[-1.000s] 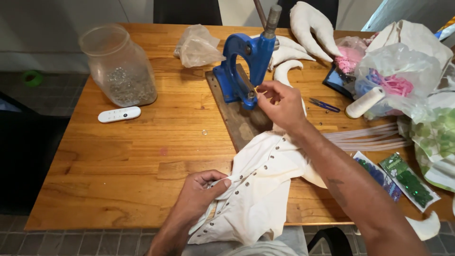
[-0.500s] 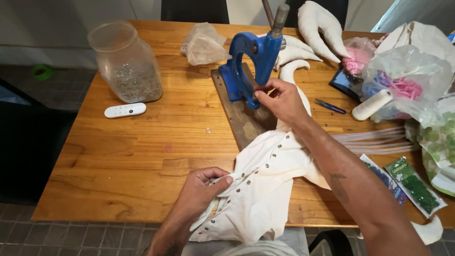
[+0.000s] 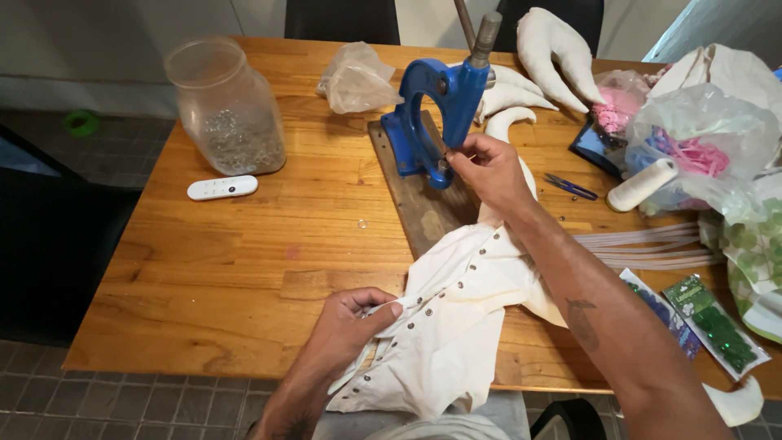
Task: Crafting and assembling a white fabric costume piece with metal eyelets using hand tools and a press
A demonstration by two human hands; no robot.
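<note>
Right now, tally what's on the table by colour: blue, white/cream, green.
Blue: 2, hand press, small snips
White/cream: 3, garment, remote, thread spool
Green: 1, bead packet
Total: 6

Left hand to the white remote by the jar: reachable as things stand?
Probably yes, once freed. The left hand pinches the edge of the cream fabric at the near table edge; only bare wooden table lies between it and the white remote beside the glass jar. It would have to release the fabric first.
</note>
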